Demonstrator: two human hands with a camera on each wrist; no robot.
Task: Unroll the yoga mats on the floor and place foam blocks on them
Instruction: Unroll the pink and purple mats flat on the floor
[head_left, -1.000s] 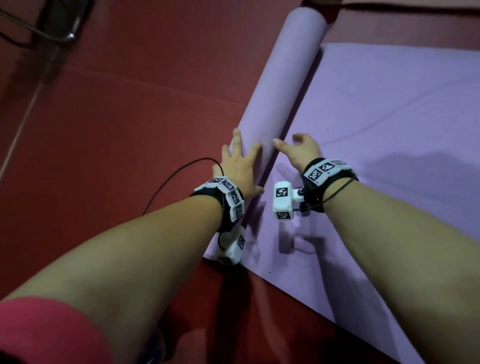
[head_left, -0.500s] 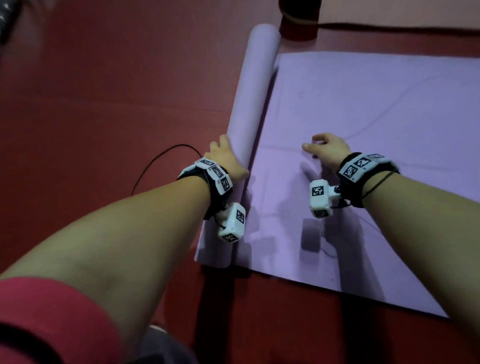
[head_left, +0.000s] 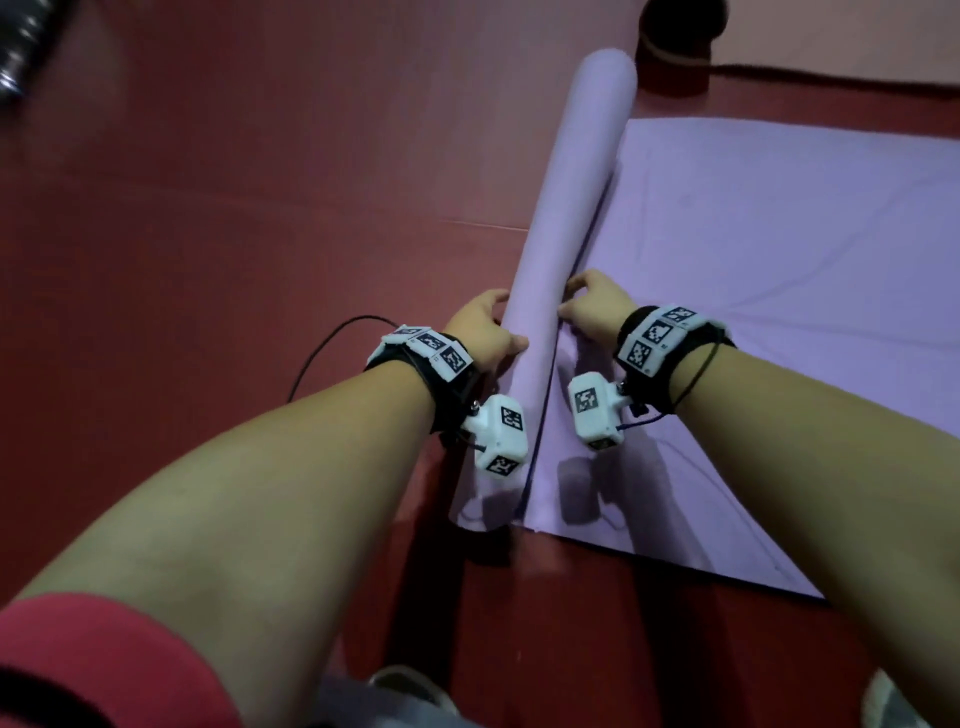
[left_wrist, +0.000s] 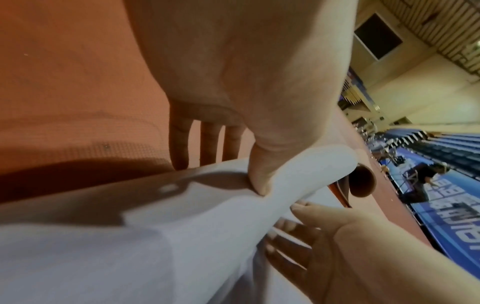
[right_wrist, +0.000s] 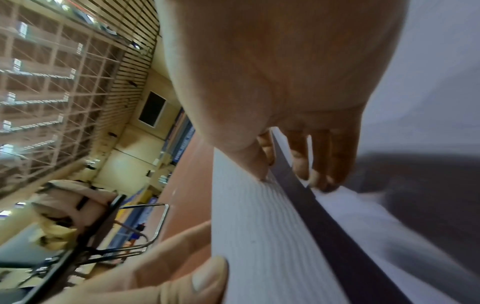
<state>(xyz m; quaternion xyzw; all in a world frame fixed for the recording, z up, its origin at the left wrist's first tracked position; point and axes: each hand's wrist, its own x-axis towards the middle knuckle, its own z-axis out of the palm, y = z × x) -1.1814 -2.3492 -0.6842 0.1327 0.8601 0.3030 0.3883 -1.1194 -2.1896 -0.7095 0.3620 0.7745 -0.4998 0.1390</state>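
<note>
A lavender yoga mat lies partly unrolled on the red floor. Its roll (head_left: 571, 208) runs away from me, and the flat part (head_left: 779, 312) spreads to the right. My left hand (head_left: 480, 332) grips the roll from the left. In the left wrist view its thumb (left_wrist: 259, 174) presses into the top and the fingers reach down the far side. My right hand (head_left: 592, 306) holds the roll (right_wrist: 254, 226) from the right, thumb on top and fingers tucked into the crease against the flat part. No foam block is in view.
A black cable (head_left: 332, 353) loops on the floor left of my left wrist. A dark round object (head_left: 680, 26) and a pale pink mat (head_left: 831, 31) lie beyond the roll's far end. My shoes (head_left: 410, 686) show at the bottom edge.
My right hand has left the flat part of the mat and come back to the roll's right side. My left hand has stayed on the roll.
</note>
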